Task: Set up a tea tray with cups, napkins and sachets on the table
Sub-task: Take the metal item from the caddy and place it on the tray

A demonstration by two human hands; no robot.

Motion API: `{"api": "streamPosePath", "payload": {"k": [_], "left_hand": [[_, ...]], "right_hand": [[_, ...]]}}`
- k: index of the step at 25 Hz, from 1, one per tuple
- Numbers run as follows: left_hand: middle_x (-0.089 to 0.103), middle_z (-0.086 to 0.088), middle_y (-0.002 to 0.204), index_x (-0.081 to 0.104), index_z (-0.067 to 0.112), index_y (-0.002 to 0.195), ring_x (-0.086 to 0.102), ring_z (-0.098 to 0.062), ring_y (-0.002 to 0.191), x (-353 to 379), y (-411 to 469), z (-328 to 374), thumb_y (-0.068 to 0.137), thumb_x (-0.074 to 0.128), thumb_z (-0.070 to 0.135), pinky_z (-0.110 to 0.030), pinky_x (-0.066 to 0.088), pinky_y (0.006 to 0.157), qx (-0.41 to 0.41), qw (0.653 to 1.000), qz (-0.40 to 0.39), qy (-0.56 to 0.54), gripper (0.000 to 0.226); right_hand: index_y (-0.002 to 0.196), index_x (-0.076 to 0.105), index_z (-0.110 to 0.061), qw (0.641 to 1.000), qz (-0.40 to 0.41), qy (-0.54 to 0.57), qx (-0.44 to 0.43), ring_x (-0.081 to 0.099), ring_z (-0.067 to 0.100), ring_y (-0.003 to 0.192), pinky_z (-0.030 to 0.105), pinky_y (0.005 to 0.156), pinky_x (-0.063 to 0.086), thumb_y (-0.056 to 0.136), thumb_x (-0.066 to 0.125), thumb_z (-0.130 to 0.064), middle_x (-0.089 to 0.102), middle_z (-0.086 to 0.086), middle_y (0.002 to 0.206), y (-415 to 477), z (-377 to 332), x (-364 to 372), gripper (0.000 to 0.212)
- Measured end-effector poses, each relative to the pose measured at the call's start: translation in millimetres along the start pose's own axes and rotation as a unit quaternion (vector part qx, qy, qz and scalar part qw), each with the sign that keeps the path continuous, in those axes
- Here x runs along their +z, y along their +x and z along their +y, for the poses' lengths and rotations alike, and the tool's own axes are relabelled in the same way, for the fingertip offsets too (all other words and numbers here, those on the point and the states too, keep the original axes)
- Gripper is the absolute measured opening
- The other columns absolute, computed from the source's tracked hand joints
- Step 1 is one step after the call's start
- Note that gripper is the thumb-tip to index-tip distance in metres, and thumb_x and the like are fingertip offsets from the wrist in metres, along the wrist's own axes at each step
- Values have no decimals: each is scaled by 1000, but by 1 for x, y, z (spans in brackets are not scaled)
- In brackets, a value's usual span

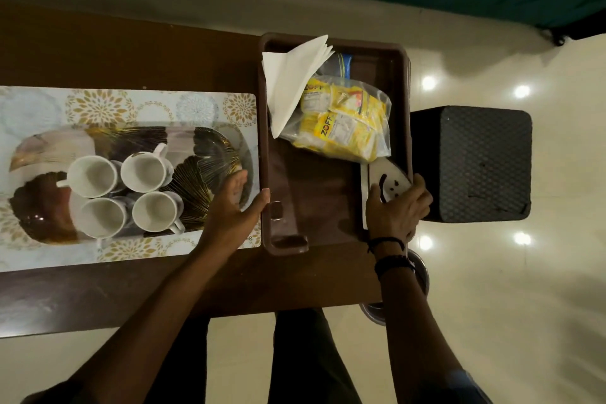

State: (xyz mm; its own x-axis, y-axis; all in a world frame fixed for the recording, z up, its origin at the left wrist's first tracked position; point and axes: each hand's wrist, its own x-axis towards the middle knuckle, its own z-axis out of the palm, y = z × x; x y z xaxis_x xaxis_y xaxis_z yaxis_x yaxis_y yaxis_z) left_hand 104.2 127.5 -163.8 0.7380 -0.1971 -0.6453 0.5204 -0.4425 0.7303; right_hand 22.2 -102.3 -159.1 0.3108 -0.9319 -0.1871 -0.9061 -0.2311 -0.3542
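Note:
A patterned tea tray lies on a floral placemat at the left and carries several white cups, all upright. To its right a brown plastic bin holds a stack of white napkins, a clear bag of yellow sachets and a white holder with a smiley face. My left hand rests open at the tray's right rim, its thumb by the bin's left wall. My right hand grips the near end of the smiley holder inside the bin.
The dark wooden table ends just right of the bin. A black textured box stands on the glossy floor beside it. A steel vessel shows below the table's corner. My legs are at the table's near edge.

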Motion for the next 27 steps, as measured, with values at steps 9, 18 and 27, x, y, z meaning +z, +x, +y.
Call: {"api": "streamPosePath", "payload": {"k": [9,18,27], "left_hand": [[50,-8,139,46,12,135,48,-21,126,13,7,14,88,66,19,-31,40,103,27,999,21,6,51],[62,0,118,54,17,124,60,-16,104,-15,5,18,88,67,21,-23,50,85,15,999,21,-44,39],[75,-3,69,67,17,87,73,-21,63,-67,1,46,96,54,34,-36,62,60,-87,971,-18,-222,23]], "right_hand": [[109,57,-13,997,-69,16,36,54,29,109,32,84,47,75,77,-22,52,11,121,-1,4,-13,41],[82,62,-14,971,-235,-15,-28,59,9,60,19,52,41,69,83,-24,61,-6,68,-31,-18,-55,26],[105,71,-9,856,-371,94,-348,69,12,87,26,78,58,75,80,-13,73,1,98,-71,-145,-35,31]]}}
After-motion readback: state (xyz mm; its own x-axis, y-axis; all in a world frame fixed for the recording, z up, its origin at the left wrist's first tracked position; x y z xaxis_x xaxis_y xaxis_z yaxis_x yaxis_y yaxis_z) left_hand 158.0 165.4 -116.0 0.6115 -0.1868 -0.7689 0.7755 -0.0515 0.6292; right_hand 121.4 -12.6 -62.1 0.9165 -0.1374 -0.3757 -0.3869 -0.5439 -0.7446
